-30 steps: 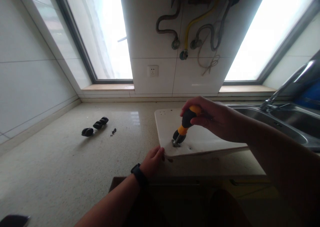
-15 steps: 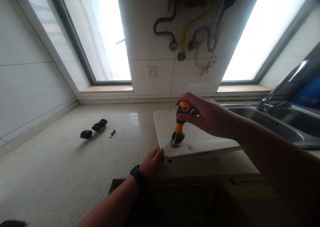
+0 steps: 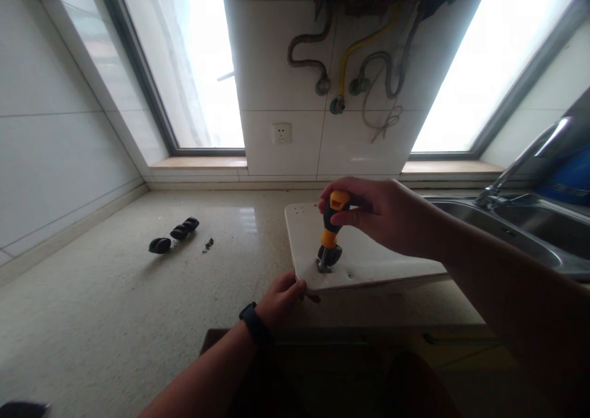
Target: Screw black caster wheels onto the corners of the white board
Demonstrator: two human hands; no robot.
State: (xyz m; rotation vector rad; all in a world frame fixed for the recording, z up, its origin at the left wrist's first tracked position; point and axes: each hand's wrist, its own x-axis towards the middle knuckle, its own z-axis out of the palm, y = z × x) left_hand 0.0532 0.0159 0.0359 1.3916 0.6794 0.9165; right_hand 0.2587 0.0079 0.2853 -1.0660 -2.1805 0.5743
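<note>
My right hand [image 3: 375, 212] is wrapped round the yellow and black handle of a screwdriver [image 3: 330, 237]. Its shaft points down, tip at the metal plate of a black caster wheel [image 3: 332, 256] on a white board [image 3: 295, 233]. A screw or screw hole [image 3: 350, 275] shows just right of the caster. With thumb on top and fingers partly hidden below, my left hand [image 3: 282, 296] grips the board's near left corner; that wrist wears a dark watch.
On the counter [image 3: 115, 319] at left lie black casters [image 3: 184, 228], another black caster [image 3: 159, 245] and several small screws [image 3: 209, 244]. A steel sink [image 3: 507, 230] with a tap [image 3: 520, 160] is at right. Hoses [image 3: 345, 55] hang on the wall behind.
My right hand and the screwdriver's top have shifted slightly left and down, so the screwdriver stands a little more upright. My left hand still holds the corner, its fingers slightly shifted.
</note>
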